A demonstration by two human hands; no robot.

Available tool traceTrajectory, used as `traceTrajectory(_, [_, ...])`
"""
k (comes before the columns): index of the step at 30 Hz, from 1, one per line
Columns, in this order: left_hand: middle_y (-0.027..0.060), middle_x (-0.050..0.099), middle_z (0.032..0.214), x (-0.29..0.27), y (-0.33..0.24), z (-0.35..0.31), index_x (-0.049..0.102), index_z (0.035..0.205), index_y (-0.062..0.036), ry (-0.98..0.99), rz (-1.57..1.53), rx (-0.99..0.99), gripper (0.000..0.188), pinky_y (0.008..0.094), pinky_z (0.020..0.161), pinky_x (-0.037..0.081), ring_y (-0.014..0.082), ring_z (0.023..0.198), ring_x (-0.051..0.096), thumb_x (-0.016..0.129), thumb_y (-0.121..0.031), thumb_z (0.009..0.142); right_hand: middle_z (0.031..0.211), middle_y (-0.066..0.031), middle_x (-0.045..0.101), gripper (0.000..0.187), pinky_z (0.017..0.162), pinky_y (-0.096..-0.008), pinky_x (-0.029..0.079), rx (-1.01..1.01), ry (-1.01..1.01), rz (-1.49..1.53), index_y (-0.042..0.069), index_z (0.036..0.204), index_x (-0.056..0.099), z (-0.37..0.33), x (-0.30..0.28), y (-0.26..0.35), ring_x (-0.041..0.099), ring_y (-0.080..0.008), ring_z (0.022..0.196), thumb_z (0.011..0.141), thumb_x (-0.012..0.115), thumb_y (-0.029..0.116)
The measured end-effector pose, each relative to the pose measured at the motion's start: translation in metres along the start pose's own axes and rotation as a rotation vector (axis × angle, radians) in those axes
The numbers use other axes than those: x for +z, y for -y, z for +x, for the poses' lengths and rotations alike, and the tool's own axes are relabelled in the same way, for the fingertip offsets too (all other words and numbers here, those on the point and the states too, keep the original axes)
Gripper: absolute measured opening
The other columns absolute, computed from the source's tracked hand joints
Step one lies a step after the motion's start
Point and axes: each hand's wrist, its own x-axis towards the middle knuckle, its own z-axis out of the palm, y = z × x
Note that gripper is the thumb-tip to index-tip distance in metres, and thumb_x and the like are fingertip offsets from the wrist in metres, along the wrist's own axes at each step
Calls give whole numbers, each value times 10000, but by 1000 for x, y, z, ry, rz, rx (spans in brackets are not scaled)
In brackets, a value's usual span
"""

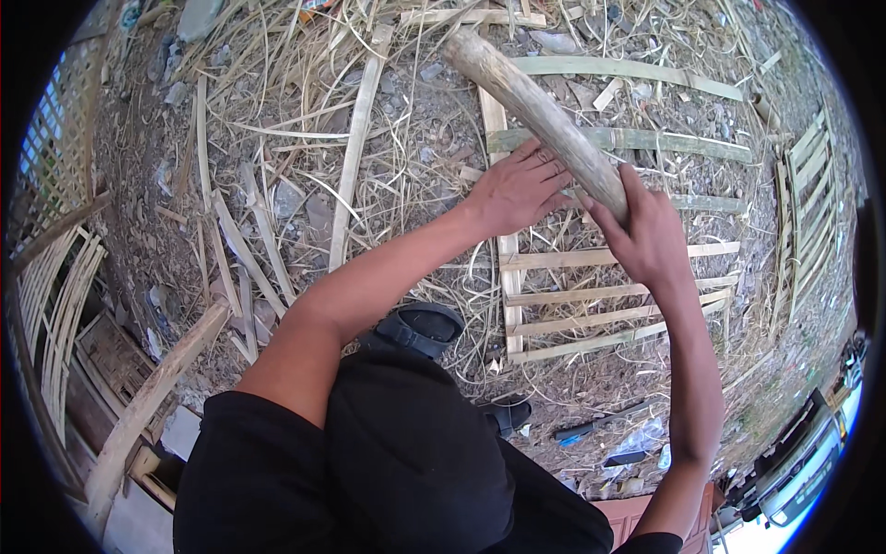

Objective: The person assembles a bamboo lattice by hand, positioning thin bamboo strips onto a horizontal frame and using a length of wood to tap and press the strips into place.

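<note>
In my right hand (pixel 646 231) is the near end of a thick, rough wooden log (pixel 526 102), its fingers wrapped round it. The log slants up and leftward over a ladder-like frame of bamboo slats (pixel 618 257). My left hand (pixel 521 189) is at the frame's left side, bent over the end of a bamboo slat (pixel 706 203), thumb and fingers closed about it. Part of that slat and some fingertips are hidden by the log and hand. Above it, another greenish slat (pixel 683 141) lies across the upright strip (pixel 509 295).
Shavings and loose strips (pixel 355 148) litter the dirt ground. A second slatted panel (pixel 808 208) lies at the right. A sandalled foot (pixel 420 328) is below my left arm. A knife-like dark tool (pixel 604 420) lies nearby; a wooden pole (pixel 157 397) slants at the lower left.
</note>
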Motion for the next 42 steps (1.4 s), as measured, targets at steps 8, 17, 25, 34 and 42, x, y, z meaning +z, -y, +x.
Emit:
traceTrajectory(8, [85,535,1464,0,-3,1,576,1361,-52,71,1,-15,492,445,1242,203,236,1438,398,540,-373,990,628,-225,620,387,545,-438,512,32,27,-66,-21,1024,546,-5,8,-3,683,-376,589,930,669,334])
traceTrajectory(17, [71,521,1481,3,-4,2,560,1383,-56,-106,-27,41,507,449,1242,199,223,1445,388,520,-389,1003,602,-227,621,450,544,-440,525,0,-129,247,-41,977,563,-13,9,0,684,-382,590,878,720,369])
traceTrajectory(25, [76,525,1475,1,1,0,547,1398,-55,-72,-4,9,529,456,1243,185,219,1452,373,504,-406,1004,678,-236,661,447,564,-469,529,-130,-328,449,-34,928,578,-12,-11,32,690,-413,618,912,675,402])
traceTrajectory(34, [59,522,1478,3,1,-1,569,1370,-35,-154,1,19,524,466,1243,182,222,1446,379,510,-402,1001,619,-180,618,447,509,-381,495,231,-159,451,-58,925,596,-7,-21,49,660,-296,518,909,710,375])
traceTrajectory(42, [69,523,1481,0,-1,4,565,1381,-70,-80,16,-9,507,477,1245,164,228,1463,352,475,-418,1023,637,-188,624,440,584,-371,518,277,-102,262,-44,956,611,-16,-12,21,693,-257,618,917,699,385])
